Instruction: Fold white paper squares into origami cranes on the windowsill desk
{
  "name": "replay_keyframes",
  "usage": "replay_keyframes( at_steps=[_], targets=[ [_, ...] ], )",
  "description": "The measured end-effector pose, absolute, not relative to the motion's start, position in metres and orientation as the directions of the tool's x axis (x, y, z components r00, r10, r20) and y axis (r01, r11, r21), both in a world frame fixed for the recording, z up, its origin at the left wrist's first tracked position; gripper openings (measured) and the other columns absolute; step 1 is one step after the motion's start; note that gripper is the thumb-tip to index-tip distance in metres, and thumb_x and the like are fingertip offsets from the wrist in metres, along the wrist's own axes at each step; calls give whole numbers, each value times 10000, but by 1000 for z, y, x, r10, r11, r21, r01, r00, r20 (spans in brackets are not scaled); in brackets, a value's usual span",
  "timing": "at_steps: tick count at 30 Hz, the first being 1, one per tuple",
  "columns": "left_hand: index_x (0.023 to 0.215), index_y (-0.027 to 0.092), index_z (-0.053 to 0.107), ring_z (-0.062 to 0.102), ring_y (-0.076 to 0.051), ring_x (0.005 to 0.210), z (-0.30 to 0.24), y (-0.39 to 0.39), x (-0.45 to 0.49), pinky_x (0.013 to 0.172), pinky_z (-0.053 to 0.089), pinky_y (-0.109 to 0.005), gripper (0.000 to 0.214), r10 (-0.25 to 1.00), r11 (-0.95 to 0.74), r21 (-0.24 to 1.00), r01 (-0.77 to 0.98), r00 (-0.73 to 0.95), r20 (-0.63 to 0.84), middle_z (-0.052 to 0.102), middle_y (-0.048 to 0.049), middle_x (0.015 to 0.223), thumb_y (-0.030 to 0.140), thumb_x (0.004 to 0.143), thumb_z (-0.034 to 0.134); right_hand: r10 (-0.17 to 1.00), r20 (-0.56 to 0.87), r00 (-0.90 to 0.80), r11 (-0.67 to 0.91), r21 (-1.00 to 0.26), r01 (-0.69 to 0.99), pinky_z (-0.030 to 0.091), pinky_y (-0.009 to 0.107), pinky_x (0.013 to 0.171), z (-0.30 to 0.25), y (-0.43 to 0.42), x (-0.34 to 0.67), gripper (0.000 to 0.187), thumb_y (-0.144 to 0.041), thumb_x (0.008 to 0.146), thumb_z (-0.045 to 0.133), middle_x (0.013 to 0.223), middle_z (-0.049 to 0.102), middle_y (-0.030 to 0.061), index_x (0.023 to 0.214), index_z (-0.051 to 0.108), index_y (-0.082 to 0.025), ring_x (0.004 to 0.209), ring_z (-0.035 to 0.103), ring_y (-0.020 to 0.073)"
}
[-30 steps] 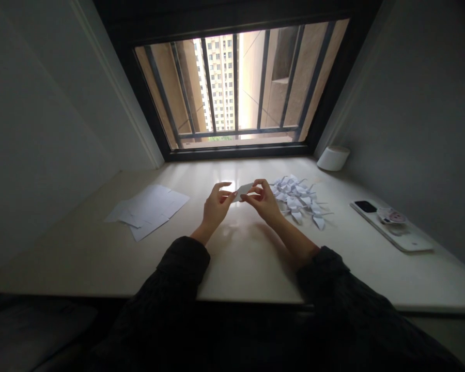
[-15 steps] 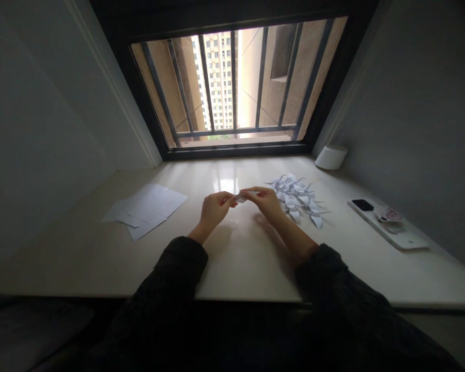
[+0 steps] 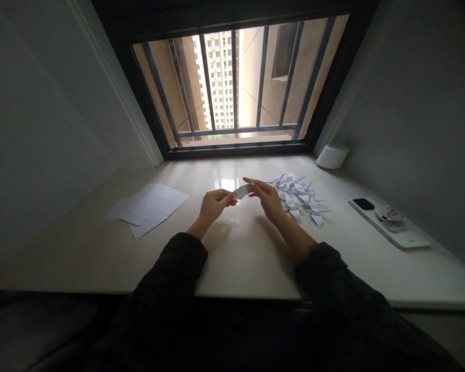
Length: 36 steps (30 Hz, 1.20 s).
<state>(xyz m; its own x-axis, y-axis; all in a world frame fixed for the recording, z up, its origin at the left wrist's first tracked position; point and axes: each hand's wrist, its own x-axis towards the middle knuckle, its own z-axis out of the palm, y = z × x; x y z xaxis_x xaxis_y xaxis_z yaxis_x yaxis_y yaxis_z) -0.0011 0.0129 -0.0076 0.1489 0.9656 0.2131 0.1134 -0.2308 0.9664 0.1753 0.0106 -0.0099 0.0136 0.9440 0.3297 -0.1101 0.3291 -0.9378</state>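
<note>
A small piece of folded white paper (image 3: 241,192) is held up over the middle of the white sill, between my hands. My left hand (image 3: 214,203) pinches its left end between thumb and fingers. At the paper's right end, the thumb and a finger of my right hand (image 3: 268,199) grip the edge, while the index finger is lifted and stretched out. Just beyond my right hand lies a cluster of several folded white paper cranes (image 3: 294,194). Flat sheets of white paper (image 3: 155,204) overlap one another on the left.
A white phone (image 3: 391,225) with a round grip on its back lies on the right. Near the window's right corner stands a white cylindrical object (image 3: 332,156). The dark-framed, barred window (image 3: 236,151) borders the sill (image 3: 248,263) at the back, with walls on both sides.
My right index finger has lifted off the folded paper and straightened, and more of the paper shows. My left hand keeps its pinch in nearly the same place.
</note>
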Motion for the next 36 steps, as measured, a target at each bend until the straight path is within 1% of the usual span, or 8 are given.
replay_keyframes(
  at_steps=[2, 4, 8, 11, 15, 21, 26, 36],
  targets=[
    [739, 156, 708, 677, -184, 618, -6, 12, 0, 608, 543, -299, 294, 981, -148, 988, 49, 133, 141, 710, -79, 665, 447, 695, 707, 926, 376, -42, 362, -914, -185, 482, 318, 729, -6, 8, 175, 434, -468, 744, 659, 1009, 707, 16, 1149, 618, -316, 862, 639, 183],
    [742, 154, 708, 677, -188, 631, -4, 12, 0, 611, 544, -305, 313, 987, -92, 996, 4, 129, 90, 711, -87, 678, 460, 681, 715, 896, 427, -118, 397, -892, -215, 489, 331, 774, -4, 6, 174, 480, -416, 690, 728, 1073, 686, 17, 1145, 598, -334, 900, 642, 187],
    [739, 152, 713, 666, -172, 631, -4, 13, -1, 610, 532, -288, 321, 988, -44, 999, -22, 146, 47, 711, -83, 689, 464, 667, 719, 852, 453, -263, 457, -888, -51, 478, 377, 869, -6, 6, 175, 405, -382, 679, 746, 1140, 659, 39, 1067, 656, -307, 1012, 621, 216],
    [749, 148, 712, 663, -164, 643, -3, 14, -2, 628, 523, -278, 329, 985, -11, 1000, -16, 173, 13, 709, -75, 694, 465, 663, 719, 850, 452, -269, 481, -875, 49, 482, 397, 880, -9, 8, 176, 382, -389, 699, 728, 1134, 668, 43, 1069, 678, -305, 1076, 598, 238],
    [799, 150, 697, 681, -186, 713, 1, 12, -2, 664, 522, -292, 370, 977, 21, 1000, -5, 211, -20, 717, -78, 753, 498, 674, 706, 875, 450, -180, 462, -886, 30, 512, 381, 844, -14, 13, 175, 350, -388, 668, 752, 1069, 701, 42, 1001, 718, -287, 1037, 625, 246],
    [1125, 203, 609, 690, -180, 749, 4, 6, 2, 686, 529, -292, 523, 960, -240, 971, -20, 146, 241, 723, -60, 866, 413, 667, 749, 911, 411, -31, 407, -910, -82, 517, 389, 876, -17, 14, 170, 263, -366, 648, 772, 1003, 727, 22, 896, 748, -283, 988, 653, 241],
    [933, 190, 711, 688, -184, 795, 1, 6, 2, 742, 539, -308, 283, 897, -433, 901, 39, 114, 426, 729, -61, 888, 358, 705, 724, 927, 374, -18, 364, -911, -193, 514, 400, 894, -10, 8, 164, 213, -334, 617, 787, 925, 743, 13, 817, 758, -267, 964, 664, 242],
    [786, 197, 743, 689, -173, 689, -6, 10, 4, 686, 549, -306, 160, 914, -404, 914, -27, 16, 405, 729, -32, 724, 302, 666, 758, 936, 349, 47, 349, -901, -258, 510, 402, 891, -11, 7, 157, 102, -313, 640, 768, 813, 747, 11, 719, 751, -250, 862, 685, 215]
  ],
)
